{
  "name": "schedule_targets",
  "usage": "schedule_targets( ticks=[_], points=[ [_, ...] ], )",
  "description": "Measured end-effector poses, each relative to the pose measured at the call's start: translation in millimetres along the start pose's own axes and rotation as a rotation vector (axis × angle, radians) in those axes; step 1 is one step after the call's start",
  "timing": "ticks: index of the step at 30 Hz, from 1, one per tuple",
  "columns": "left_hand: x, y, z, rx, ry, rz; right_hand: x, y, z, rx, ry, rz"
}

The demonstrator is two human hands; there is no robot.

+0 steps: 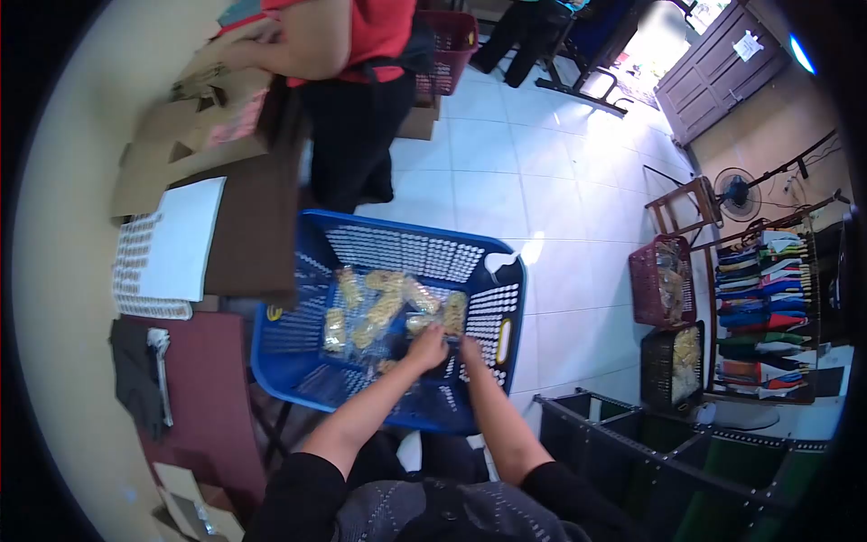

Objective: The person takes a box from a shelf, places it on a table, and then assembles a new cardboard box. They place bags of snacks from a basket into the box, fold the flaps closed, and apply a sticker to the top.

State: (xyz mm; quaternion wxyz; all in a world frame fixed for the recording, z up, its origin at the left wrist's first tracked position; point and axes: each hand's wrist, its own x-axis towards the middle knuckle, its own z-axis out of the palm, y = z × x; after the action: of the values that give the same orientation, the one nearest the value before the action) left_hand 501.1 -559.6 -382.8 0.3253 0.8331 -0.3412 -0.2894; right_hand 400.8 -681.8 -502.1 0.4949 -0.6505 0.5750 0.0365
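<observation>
A large blue plastic basket (388,226) stands in front of me. Inside it lie several clear packets of small yellowish pieces (384,312). Both my hands reach into its right part. My left hand (428,347) is closed at the lower edge of a packet (454,313), its fingertips pressed together. Just to the right, my right hand (470,352) is close to the same packet, its fingers mostly hidden and too small to make out.
A person in a red top (366,54) stands beyond the basket near an open cardboard box (172,135). Brown tables (244,235) line the left. A black metal frame (632,443), a maroon basket (646,280) and a clothes rack (763,316) stand right.
</observation>
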Motion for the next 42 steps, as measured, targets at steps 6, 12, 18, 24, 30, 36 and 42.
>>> schedule_targets(
  ticks=[6, 12, 18, 24, 30, 36, 42],
  points=[
    [132, -54, 61, 0.492, -0.110, 0.168, 42, 32, 44, 0.571, -0.164, 0.718],
    [173, -53, 66, 0.435, -0.274, 0.007, 47, 15, 51, 0.914, -0.099, 0.916],
    [162, -28, 31, 0.067, -0.073, -0.081, 23, -19, 51, 1.017, -0.014, 0.851],
    [54, 17, -32, -0.217, 0.686, -0.092, -57, -69, 42, 1.128, -0.209, 0.527],
    [-118, 99, -182, -0.825, 0.869, 0.116, -188, -174, 27, 0.814, -0.670, 0.153],
    [-324, 129, -277, 0.170, 0.968, 0.415, -379, -263, -7, 0.755, -1.691, 0.155],
    [-490, 101, -274, 0.500, 1.001, 0.242, -544, -251, 62, 0.358, -1.704, -0.337]
  ],
)
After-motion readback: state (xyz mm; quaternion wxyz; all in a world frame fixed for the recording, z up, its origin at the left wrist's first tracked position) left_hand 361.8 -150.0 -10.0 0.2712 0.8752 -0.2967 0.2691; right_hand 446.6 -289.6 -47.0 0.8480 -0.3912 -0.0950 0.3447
